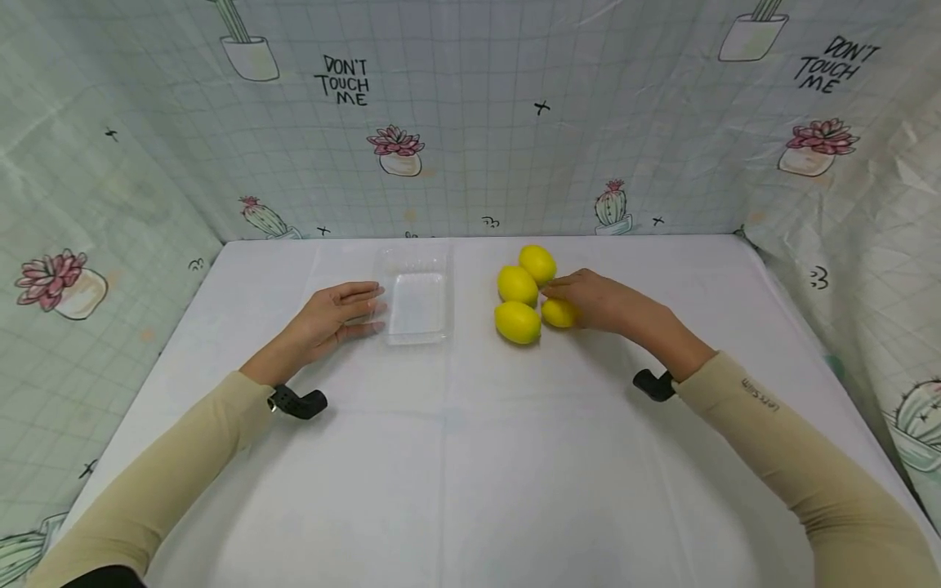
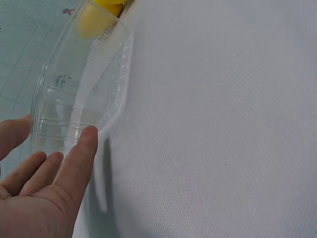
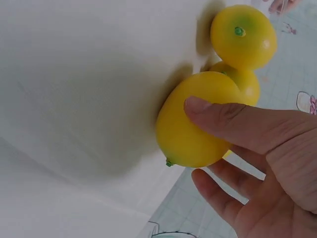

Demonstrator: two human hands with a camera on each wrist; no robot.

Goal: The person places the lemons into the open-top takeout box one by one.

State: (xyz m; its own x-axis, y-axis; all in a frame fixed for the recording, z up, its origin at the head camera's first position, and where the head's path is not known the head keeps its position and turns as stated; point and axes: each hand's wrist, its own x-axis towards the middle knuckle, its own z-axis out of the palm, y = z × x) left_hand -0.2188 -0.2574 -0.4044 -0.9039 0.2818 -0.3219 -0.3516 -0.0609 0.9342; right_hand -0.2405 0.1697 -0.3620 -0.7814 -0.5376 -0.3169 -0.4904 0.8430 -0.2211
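Yellow lemons, four in a cluster, lie on the white tabletop point(image 1: 470, 457) right of centre. The right hand point(image 1: 595, 300) closes on the nearest lemon point(image 1: 559, 313): the thumb point(image 3: 233, 121) lies across its flank and the fingers curl behind it, a partial grasp with the fruit resting on the cloth. Its long axis runs roughly crosswise to the forearm. The other three lemons point(image 1: 518, 286) lie just left of and beyond it, one apparently touching it. The clear plastic tray point(image 1: 415, 298) lies well to the left of the cluster; the left hand point(image 1: 331, 320), fingers straight, touches its near-left rim point(image 2: 74, 131).
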